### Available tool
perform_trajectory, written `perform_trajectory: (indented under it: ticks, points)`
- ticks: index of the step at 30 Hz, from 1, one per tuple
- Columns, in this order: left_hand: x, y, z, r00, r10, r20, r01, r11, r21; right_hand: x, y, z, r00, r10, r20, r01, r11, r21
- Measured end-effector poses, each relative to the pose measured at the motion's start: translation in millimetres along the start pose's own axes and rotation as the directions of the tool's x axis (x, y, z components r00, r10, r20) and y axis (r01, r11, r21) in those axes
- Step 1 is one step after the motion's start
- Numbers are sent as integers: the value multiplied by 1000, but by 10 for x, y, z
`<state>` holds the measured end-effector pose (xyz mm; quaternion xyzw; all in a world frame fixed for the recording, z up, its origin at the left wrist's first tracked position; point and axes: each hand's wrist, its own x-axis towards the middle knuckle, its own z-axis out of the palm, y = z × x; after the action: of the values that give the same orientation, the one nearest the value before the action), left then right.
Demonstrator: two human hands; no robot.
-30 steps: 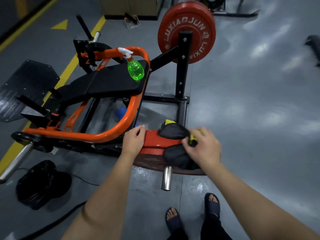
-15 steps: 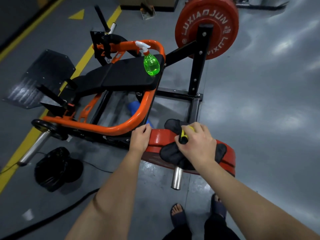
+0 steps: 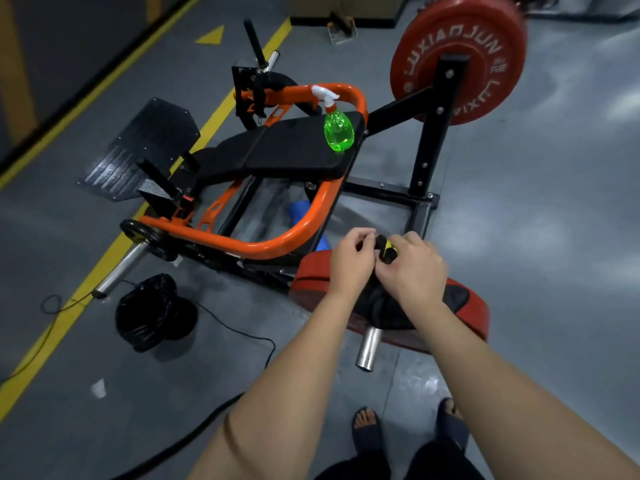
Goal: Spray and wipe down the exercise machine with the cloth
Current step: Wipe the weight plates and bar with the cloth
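So, grey floor (image 3: 536, 202) all round, w/ a yellow line (image 3: 104, 261) running well left of the near plate (image 3: 311, 282). That plate is red, seen from above its rim, on a steel stub (image 3: 369, 348) that sticks out below it toward the feet (image 3: 367, 431). The machine (image 3: 277, 242), an orange tube frame on black rails, spreads up and left from the near plate; its orange bend ends just beside the plate's left edge. The far plate (image 3: 485, 36), red w/ LUXIAOJUN lettering, hangs on a black upright well beyond the near plate, to the R. A black footplate (image 3: 138, 150) lies far left of the near plate, past the frame. The black pad (image 3: 294, 150) sits atop the frame, beyond the near plate and a bit left. A black bag (image 3: 152, 313) slumps on the floor left of the near plate, a thin cable (image 3: 242, 334) looping btwn them.

Both forearms reach in from below and meet over the near plate's top edge. R hand (image 3: 412, 268) has fingers curled round the bunched black-and-yellow cloth (image 3: 385, 249). L hand (image 3: 349, 261), right against it, pinches the cloth's end w/ thumb and fingertips. More black cloth lies over the plate under the wrists. The green spray bottle (image 3: 338, 133), white trigger, stands upright on the pad's corner, straight beyond the near plate, no hand on it. A blue thing (image 3: 304, 213) shows under the frame just past the plate; can't tell what it is.
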<state>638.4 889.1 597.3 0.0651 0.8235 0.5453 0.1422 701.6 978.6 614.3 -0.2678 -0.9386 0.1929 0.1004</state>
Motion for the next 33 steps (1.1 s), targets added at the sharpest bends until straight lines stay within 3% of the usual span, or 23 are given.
perform_trajectory:
  ticks: [3, 6, 8, 10, 12, 14, 16, 20, 22, 24, 26, 28, 30, 31, 33]
  points:
    - [7, -34, -26, 986, 0, 167, -17, 994, 106, -168, 266, -43, 998, -35, -53, 38, 998, 49]
    - [-28, 42, -63, 945, 13, 328, -83, 976, 201, -224, 484, -104, 991, 120, -56, -116, 991, 73]
    - [-84, 72, -66, 943, 81, 324, -198, 917, 345, -158, 607, -156, 961, 276, -11, -275, 959, 69]
    - [-123, 19, 16, 938, 205, 278, -320, 820, 475, -47, 759, -211, 879, 471, 79, -475, 878, 61]
    - [-134, -32, 64, 938, 265, 224, -347, 755, 557, 28, 822, -243, 759, 635, 146, -650, 752, 106]
    - [-103, -63, 87, 941, 294, 168, -335, 741, 582, 14, 740, -209, 704, 704, 92, -709, 692, 136]
    - [-88, -68, 80, 942, 306, 135, -325, 736, 594, -101, 526, -149, 757, 652, -45, -643, 755, 124]
    - [-59, -95, 20, 950, 281, 139, -306, 735, 606, -342, 282, -77, 945, 288, -154, -285, 958, 45]
    - [-41, -93, -12, 954, 268, 132, -293, 753, 589, -356, 402, -82, 977, 138, -164, -131, 990, 54]
    - [-33, -113, -37, 965, 237, 116, -261, 788, 558, -340, 624, -104, 985, 82, -152, -69, 994, 85]
    - [-20, -142, -42, 966, 233, 110, -254, 800, 544, -304, 920, -123, 960, 262, -96, -250, 961, 113]
    - [-31, -127, -48, 965, 237, 110, -258, 801, 541, -274, 1183, -128, 796, 604, 39, -599, 779, 185]
    - [-59, -82, -46, 963, 248, 109, -266, 794, 546, -269, 1259, -101, 641, 758, 117, -763, 614, 201]
    - [-57, -69, -41, 960, 253, 119, -275, 786, 554, -257, 1207, -90, 620, 778, 95, -779, 597, 193]
    - [-72, -44, -43, 958, 263, 116, -282, 779, 560, -216, 955, -100, 701, 713, -15, -704, 696, 144]
